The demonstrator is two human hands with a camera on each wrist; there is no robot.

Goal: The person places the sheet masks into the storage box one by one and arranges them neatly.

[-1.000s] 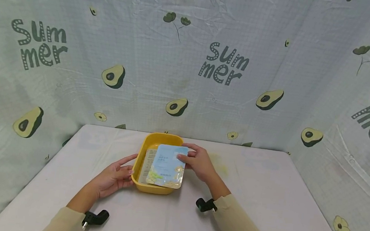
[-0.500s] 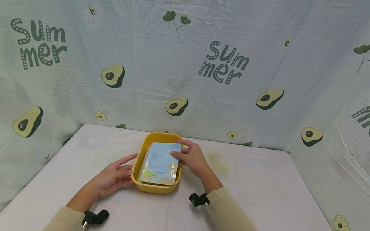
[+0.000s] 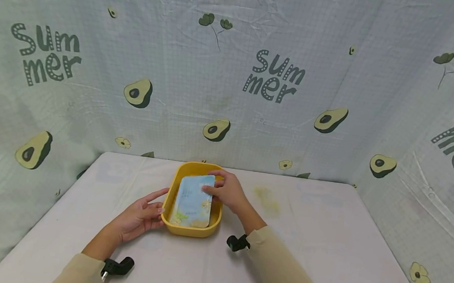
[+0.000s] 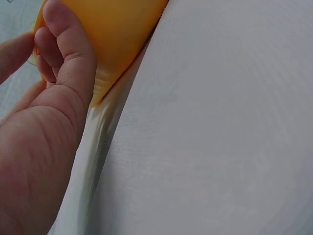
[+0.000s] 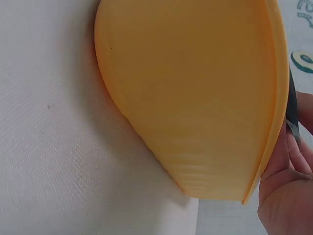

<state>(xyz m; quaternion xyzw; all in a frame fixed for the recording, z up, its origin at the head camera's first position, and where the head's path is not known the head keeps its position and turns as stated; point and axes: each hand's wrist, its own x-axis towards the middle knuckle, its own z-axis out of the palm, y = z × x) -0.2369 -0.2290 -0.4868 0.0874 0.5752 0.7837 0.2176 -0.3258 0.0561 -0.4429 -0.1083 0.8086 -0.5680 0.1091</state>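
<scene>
A yellow plastic basin with rounded corners stands on the table towards its far edge. My left hand holds its left side, thumb at the rim and other fingers against the outer wall. Between thumb and fingers, my right hand pinches the right edge of a flat light-blue sachet printed with pale flowers. The sachet lies slanted within the basin's opening, hiding most of the floor beneath. In the right wrist view the basin's outer wall covers most of the sachet; only a dark edge shows.
A white cloth covers the table. Behind and at both sides hangs a pale curtain printed with avocados and lettering. A small black camera sits on each wrist.
My right hand has moved left and lowered the blue sachet from over the basin's right rim into its opening. A pale printed packet in the basin is now covered. The left hand stays put.
</scene>
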